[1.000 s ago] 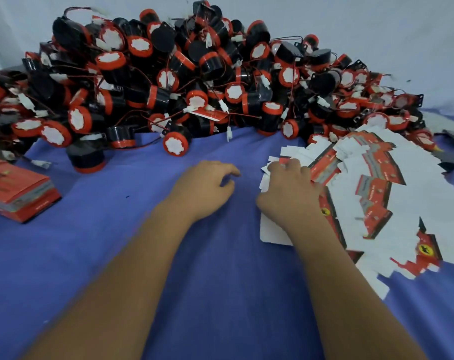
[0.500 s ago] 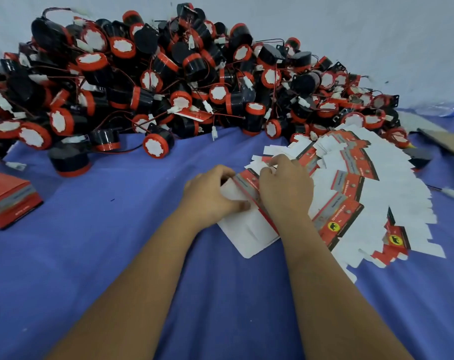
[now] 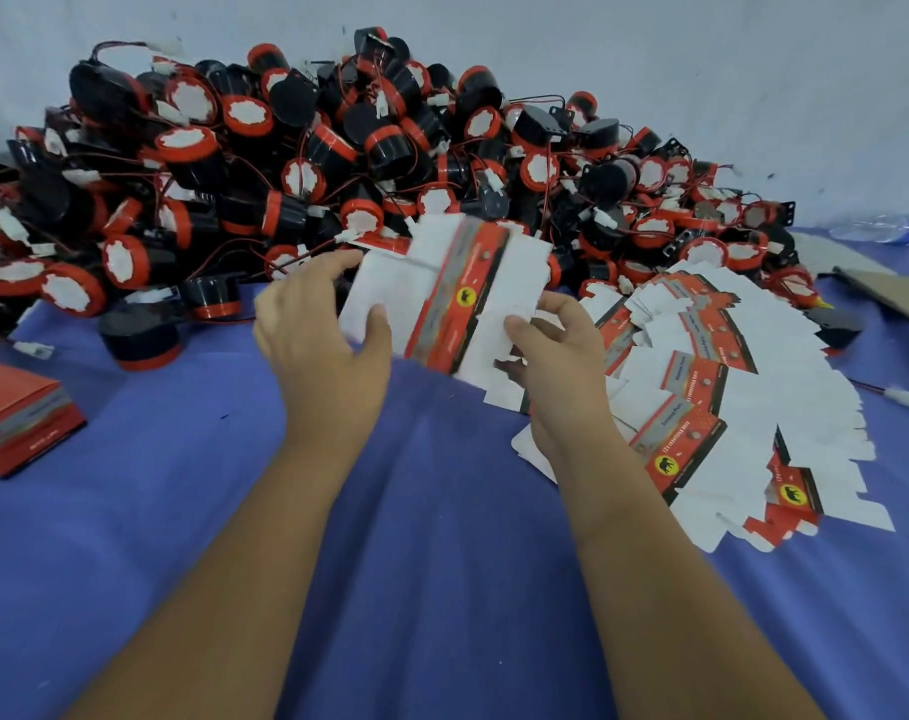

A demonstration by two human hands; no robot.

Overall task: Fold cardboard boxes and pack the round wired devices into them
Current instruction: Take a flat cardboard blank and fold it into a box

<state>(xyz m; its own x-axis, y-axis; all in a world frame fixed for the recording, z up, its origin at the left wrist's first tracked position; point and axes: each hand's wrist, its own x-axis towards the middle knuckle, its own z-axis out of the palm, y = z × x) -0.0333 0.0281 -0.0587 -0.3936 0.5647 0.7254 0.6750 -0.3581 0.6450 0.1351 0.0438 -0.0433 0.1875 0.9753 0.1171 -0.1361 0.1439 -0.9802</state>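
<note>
I've got one flat box blank (image 3: 444,298) lifted off the tabletop (image 3: 442,511), mid-width, just in front of the pile of round wired devices (image 3: 338,163) along the far edge. It looks v. light and thin, springy card w/ creases, so I expect it to bend easily; best held at the side panels, not the loose end flaps, which could tear. Left hand (image 3: 322,335) pinches the blank's left white panel, thumb on top, fingers spread behind. Right hand (image 3: 556,356) grips the right panel near the tabs, thumb pressed on its face. Both forearms reach fwd, wrists slightly raised. Stack of spare blanks (image 3: 727,407) lies fanned toward the right edge.
</note>
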